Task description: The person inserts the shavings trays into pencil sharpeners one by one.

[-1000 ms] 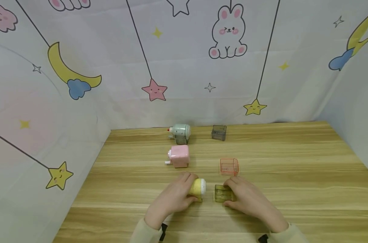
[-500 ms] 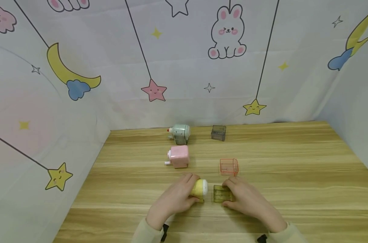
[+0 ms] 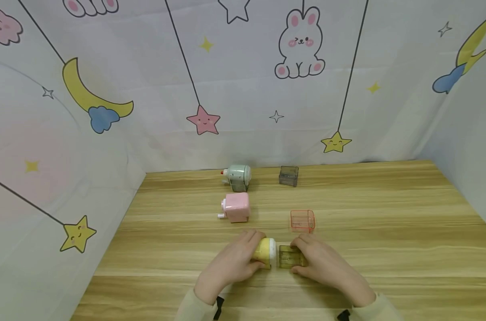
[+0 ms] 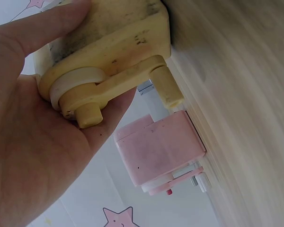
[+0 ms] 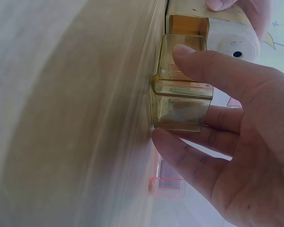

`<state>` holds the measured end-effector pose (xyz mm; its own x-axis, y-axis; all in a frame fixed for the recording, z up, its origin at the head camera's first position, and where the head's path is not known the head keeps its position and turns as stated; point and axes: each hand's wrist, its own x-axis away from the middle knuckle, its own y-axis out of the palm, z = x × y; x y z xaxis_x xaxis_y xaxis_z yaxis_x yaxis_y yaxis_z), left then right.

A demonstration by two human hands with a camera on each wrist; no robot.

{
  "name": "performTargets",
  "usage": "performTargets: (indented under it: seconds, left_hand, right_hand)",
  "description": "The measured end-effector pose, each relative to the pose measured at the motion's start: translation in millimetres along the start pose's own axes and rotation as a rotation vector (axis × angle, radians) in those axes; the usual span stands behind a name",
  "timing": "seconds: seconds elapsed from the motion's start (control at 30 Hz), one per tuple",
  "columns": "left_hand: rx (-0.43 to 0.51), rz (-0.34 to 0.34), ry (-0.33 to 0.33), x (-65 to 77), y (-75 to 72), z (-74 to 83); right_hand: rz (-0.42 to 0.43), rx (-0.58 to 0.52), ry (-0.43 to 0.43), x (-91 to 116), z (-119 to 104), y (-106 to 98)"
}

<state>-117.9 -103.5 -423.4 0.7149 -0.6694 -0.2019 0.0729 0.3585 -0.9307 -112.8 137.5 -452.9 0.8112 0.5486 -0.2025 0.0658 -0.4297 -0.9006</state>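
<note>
My left hand (image 3: 231,259) grips a yellow hand-crank pencil sharpener (image 3: 263,252) standing on the table, its white round end facing right. In the left wrist view its yellow crank (image 4: 130,82) points back over the palm. A clear olive-yellow shavings drawer (image 3: 287,257) lies just right of the sharpener, pinched at its right end between the thumb and fingers of my right hand (image 3: 321,263). The right wrist view has the drawer (image 5: 182,111) lined up with the opening in the sharpener's (image 5: 187,28) lower part, the drawer's front end right at that opening.
Behind my left hand stand a pink sharpener (image 3: 237,207) and, farther back, a grey-green sharpener (image 3: 239,177). A clear red-edged drawer (image 3: 302,220) lies behind my right hand, with a dark grey drawer (image 3: 288,176) near the back edge. A printed curtain (image 3: 243,147) borders the table.
The sharpener has slid a little right under my left hand. My right hand has brought the drawer slightly left, so the gap between the two has narrowed.
</note>
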Motion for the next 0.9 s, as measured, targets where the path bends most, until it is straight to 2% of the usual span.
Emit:
performTargets:
  seconds: [0.9]
  left_hand:
    - [0.014, -0.014, 0.005, -3.4, 4.2, 4.7]
  right_hand:
    - [-0.013, 0.003, -0.006, -5.3, -5.4, 1.4]
